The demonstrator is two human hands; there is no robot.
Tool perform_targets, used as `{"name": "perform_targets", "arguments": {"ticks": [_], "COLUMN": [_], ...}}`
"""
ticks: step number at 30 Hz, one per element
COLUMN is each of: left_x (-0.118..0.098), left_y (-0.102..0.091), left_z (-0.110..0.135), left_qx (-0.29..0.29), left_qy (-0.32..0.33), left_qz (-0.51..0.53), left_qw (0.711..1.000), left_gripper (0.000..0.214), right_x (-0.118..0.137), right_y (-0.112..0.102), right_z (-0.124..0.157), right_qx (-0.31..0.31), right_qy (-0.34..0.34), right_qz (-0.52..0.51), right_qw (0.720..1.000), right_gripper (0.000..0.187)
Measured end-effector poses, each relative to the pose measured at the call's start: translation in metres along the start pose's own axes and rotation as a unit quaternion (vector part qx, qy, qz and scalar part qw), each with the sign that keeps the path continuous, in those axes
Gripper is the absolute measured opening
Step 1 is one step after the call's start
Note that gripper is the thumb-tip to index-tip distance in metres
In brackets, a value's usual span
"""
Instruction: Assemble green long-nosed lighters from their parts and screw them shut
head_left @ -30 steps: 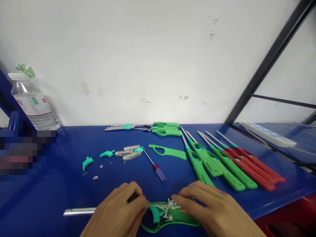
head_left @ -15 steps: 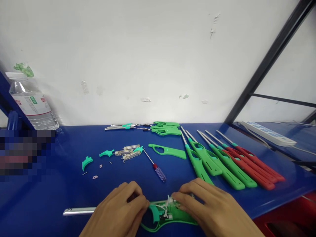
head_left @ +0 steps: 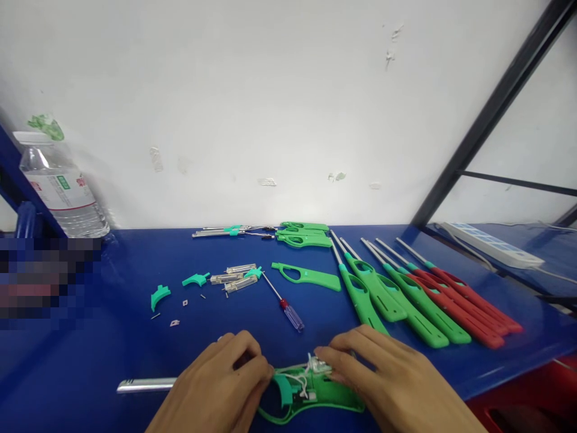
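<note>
An opened green stick lighter (head_left: 311, 394) lies on the blue table (head_left: 112, 343) at the near edge, its white wires and teal trigger exposed. Its metal tube (head_left: 145, 385) sticks out to the left. My left hand (head_left: 220, 385) is curled over the lighter's front end, fingers closed on it. My right hand (head_left: 387, 382) pinches the small white part at the wires, fingers pressed together on the open handle.
A red-handled screwdriver (head_left: 283, 304) lies just beyond my hands. Several whole green and red lighters (head_left: 419, 300) lie in a row at the right. Loose teal triggers (head_left: 160, 296), small tubes and green handle shells (head_left: 306, 276) are scattered mid-table. A water bottle (head_left: 58, 186) stands at the far left.
My hands have barely shifted; the fingers keep working at the wires of the open lighter. Nothing else on the table has moved.
</note>
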State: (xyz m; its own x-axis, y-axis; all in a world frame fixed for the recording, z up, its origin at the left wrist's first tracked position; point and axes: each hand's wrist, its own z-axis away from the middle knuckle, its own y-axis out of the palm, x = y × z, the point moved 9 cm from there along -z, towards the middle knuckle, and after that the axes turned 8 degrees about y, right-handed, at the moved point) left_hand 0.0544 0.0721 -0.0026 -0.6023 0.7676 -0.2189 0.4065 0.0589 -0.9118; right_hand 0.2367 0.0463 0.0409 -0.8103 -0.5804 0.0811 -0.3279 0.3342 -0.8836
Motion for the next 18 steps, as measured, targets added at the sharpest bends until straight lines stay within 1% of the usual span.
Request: {"name": "perform_targets", "arguments": {"ticks": [6,12,18], "left_x": [-0.0018,-0.0019,-0.0010], "left_y": [0.0000,-0.0003,0.0002], "left_z": [-0.0005,0.0006,0.0005], "left_qx": [-0.006,-0.012,-0.010], "left_qy": [0.007,0.013,0.008], "left_qz": [-0.003,0.001,0.004], "left_qw": [1.000,1.000,1.000], "left_gripper": [0.032,0.032,0.032], "right_x": [-0.0015,0.0031,0.0069], "right_y": [-0.0010,0.0003,0.0010], "right_z": [0.0014,0.0034,0.0053], "right_qx": [0.026,0.012,-0.006], "right_qy": [-0.005,-0.018,-0.027], "right_qz": [-0.005,0.011,0.016], "right_qw": [1.000,1.000,1.000], "right_gripper": [0.057,0.058,0.062]}}
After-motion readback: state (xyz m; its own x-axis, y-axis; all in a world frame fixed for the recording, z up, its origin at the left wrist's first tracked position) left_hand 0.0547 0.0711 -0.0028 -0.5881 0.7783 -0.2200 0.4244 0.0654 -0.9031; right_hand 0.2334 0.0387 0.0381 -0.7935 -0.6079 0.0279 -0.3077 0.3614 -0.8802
